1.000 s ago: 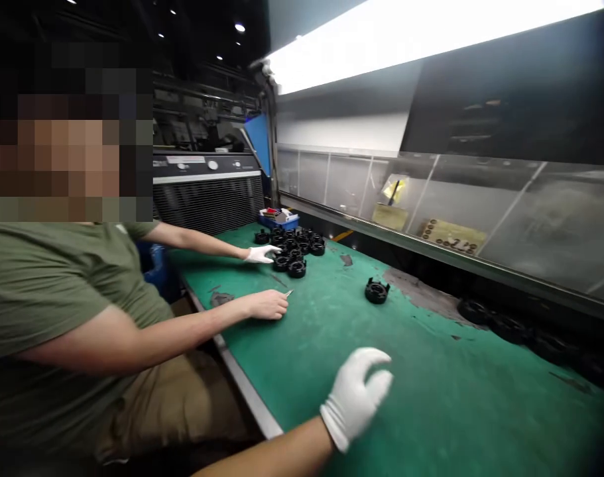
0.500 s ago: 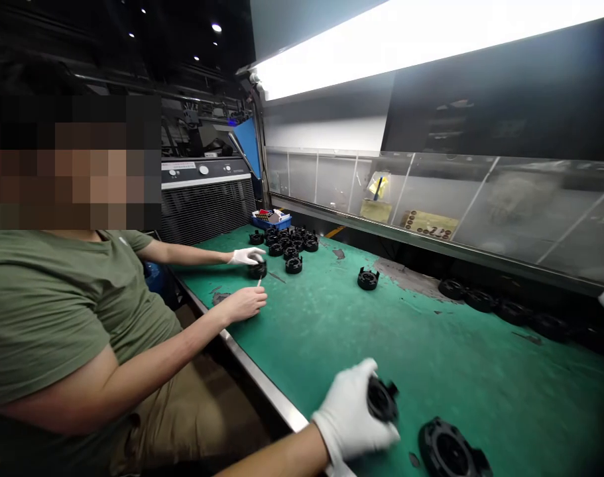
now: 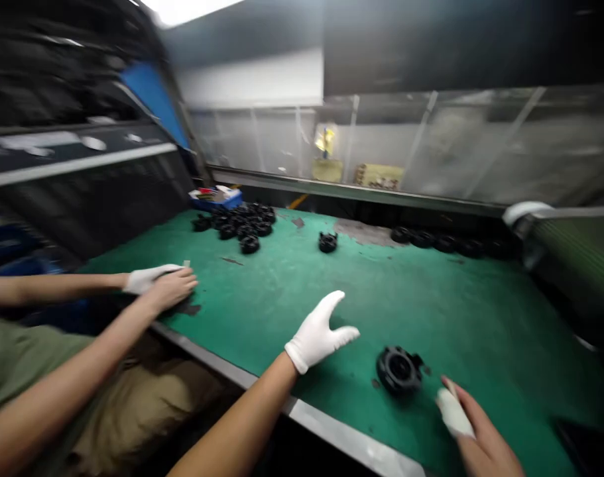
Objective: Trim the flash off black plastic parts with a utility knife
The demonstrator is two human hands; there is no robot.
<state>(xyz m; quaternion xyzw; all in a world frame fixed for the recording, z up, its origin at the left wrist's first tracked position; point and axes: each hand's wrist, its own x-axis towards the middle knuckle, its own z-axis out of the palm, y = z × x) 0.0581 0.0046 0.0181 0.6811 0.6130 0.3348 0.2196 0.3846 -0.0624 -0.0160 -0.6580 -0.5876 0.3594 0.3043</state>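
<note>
- Two arms (image 3: 77, 371) of a co-worker are at the far left, with a green shirt (image 3: 38, 351) and tan pants (image 3: 147, 404) by them.
- One co-worker hand wears a white glove (image 3: 145, 279), and the bare hand (image 3: 171, 290) is right up by it. A small pale tip (image 3: 187, 264) sticks up near the bare fingers. It is too blurry to tell what they hold.
- A blue box (image 3: 216, 200) with small things in it sits at the back of the green table (image 3: 282, 285).
- Just in front of the box is a bunch of black rings (image 3: 239, 222), close together.
- The left hand (image 3: 321, 334), in a white glove, is over the middle of the table. Its thumb and fingers are spread wide, and green shows in the gap.
- A lone ring (image 3: 327, 242) sits farther back, well apart from that hand.
- The near ring (image 3: 399, 371) lies on the table between the left hand and the right hand, apart from both. A tab on it points right.
- A row of rings (image 3: 445, 242) runs along the back.
- The right hand (image 3: 485, 440) is low on the right, with something white (image 3: 453, 412) on it. It is blurred, so I cannot tell if the fingers pinch anything.
- A round white thing (image 3: 528, 211) is at the far right.
</note>
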